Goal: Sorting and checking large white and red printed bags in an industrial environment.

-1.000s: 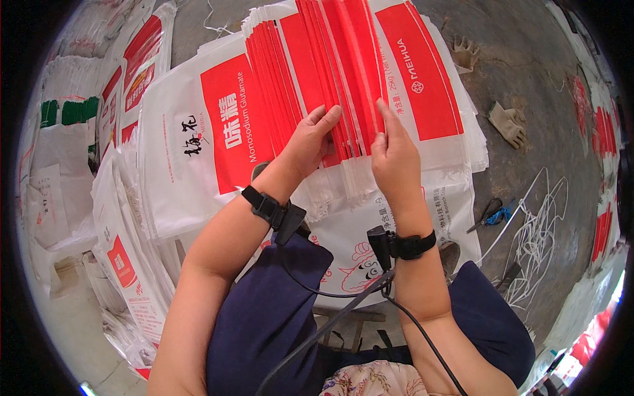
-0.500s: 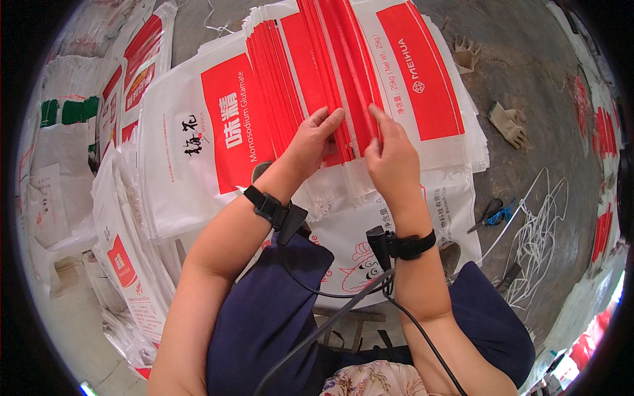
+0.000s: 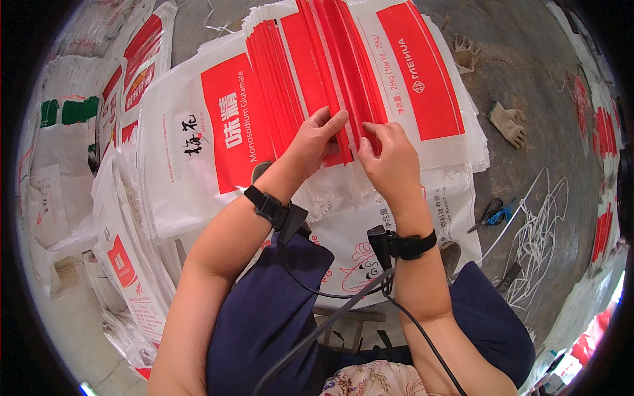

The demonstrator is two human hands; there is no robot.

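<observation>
Centrally, a fanned stack of red-and-white woven sacks [image 3: 317,86] lies flat on a larger pile of white sacks [image 3: 178,165], straight ahead of the person. The left hand [image 3: 310,142] rests on the fanned edges — fingers together and extended, thumb tip meeting the red strip. The right hand [image 3: 389,162] sits just beside it, fingers curled down and pinched on the sack edges. Both wrists carry black straps with cables. Off to the right, on the grey floor: a work glove [image 3: 508,124], blue-handled scissors [image 3: 492,214] and loose white cord [image 3: 538,231] — all well apart from the hands.
</observation>
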